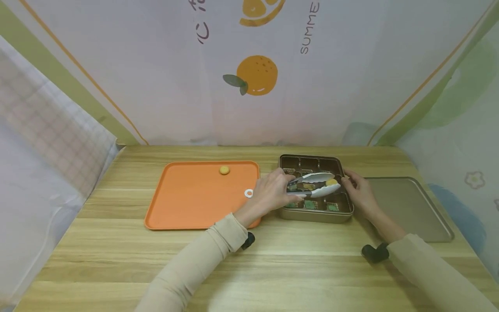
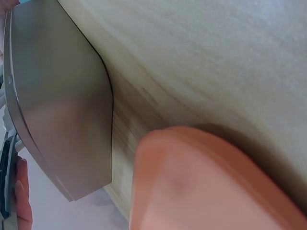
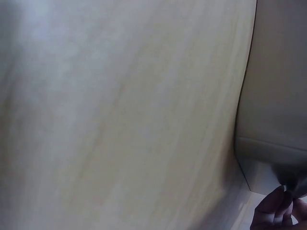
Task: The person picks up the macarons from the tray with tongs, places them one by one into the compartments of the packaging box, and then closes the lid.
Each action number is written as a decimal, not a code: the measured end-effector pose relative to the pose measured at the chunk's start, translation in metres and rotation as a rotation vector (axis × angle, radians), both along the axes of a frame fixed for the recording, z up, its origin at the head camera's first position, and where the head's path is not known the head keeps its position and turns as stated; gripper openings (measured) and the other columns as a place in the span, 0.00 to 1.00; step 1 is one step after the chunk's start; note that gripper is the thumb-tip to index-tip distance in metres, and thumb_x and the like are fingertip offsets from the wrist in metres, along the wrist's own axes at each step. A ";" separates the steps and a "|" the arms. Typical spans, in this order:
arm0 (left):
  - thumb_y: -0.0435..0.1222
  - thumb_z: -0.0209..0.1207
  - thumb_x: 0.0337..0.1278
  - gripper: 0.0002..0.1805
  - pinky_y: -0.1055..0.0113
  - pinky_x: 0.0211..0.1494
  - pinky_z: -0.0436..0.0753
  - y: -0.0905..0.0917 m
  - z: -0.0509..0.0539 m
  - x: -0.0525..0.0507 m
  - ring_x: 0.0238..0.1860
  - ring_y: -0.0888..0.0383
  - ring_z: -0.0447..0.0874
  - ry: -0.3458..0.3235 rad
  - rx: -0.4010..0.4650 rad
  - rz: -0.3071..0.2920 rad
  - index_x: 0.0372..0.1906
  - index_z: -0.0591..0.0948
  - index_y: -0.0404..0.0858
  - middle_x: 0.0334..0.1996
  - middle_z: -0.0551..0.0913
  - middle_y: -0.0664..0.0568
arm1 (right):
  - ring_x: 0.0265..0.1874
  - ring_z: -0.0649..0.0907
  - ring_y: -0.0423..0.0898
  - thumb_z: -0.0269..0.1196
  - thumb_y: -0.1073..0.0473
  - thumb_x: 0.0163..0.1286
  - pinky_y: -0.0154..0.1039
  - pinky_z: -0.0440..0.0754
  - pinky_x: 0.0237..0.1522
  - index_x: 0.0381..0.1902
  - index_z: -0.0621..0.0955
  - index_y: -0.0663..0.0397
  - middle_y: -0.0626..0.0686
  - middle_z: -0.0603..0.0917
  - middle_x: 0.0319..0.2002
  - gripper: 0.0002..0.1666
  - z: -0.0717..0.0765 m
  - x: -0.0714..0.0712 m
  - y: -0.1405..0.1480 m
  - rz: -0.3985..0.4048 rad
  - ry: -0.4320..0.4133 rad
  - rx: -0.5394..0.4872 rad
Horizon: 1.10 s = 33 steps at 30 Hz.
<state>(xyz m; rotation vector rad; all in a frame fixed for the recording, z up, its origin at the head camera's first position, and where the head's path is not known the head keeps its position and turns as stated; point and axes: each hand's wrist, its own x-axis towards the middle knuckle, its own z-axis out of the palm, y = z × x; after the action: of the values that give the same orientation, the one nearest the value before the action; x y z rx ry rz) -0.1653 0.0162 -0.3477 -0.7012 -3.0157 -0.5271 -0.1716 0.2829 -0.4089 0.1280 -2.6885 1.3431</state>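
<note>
My left hand (image 1: 271, 190) grips a pair of tongs (image 1: 312, 178) with white tips, held over a metal box (image 1: 317, 216) divided into compartments. Between the tong tips is a small yellow piece (image 1: 331, 182), above the box's right part. Several compartments hold green or yellowish items. My right hand (image 1: 360, 193) holds the box's right rim. In the left wrist view, the box's side (image 2: 67, 105) stands beside the fingers (image 2: 23, 196) on the tongs. The right wrist view has the right-hand fingers (image 3: 278, 208) at the box's corner (image 3: 268, 158).
An orange tray (image 1: 199, 199) lies left of the box, with a round yellow piece (image 1: 224, 170) near its back edge and a white ring (image 1: 248, 193) at its right side. A flat metal lid (image 1: 409, 210) lies right of the box. A printed cloth hangs behind the table.
</note>
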 end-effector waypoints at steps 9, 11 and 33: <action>0.57 0.68 0.41 0.36 0.71 0.21 0.66 0.000 -0.001 0.001 0.24 0.62 0.66 -0.017 -0.003 0.004 0.58 0.78 0.47 0.32 0.73 0.57 | 0.30 0.73 0.31 0.48 0.56 0.75 0.26 0.74 0.31 0.65 0.64 0.72 0.65 0.76 0.38 0.29 0.000 0.002 -0.001 -0.017 -0.021 -0.015; 0.57 0.68 0.41 0.36 0.71 0.21 0.66 -0.001 -0.002 0.002 0.24 0.62 0.66 -0.020 0.003 0.004 0.59 0.78 0.47 0.32 0.73 0.57 | 0.30 0.73 0.31 0.48 0.56 0.75 0.26 0.75 0.31 0.65 0.64 0.72 0.65 0.76 0.38 0.29 0.000 0.002 -0.002 -0.018 -0.022 -0.021; 0.52 0.70 0.41 0.29 0.67 0.24 0.66 -0.076 0.000 0.015 0.29 0.58 0.69 -0.103 0.309 0.157 0.54 0.81 0.51 0.39 0.78 0.53 | 0.29 0.74 0.31 0.46 0.55 0.76 0.26 0.77 0.31 0.66 0.61 0.73 0.65 0.75 0.38 0.30 0.002 0.001 0.001 0.011 -0.037 -0.007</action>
<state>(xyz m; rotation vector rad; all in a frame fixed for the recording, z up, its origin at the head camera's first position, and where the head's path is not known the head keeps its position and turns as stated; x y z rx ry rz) -0.1508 -0.0594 -0.3481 -0.4269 -2.9435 -1.0184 -0.1708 0.2842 -0.4074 0.1188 -2.7171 1.3720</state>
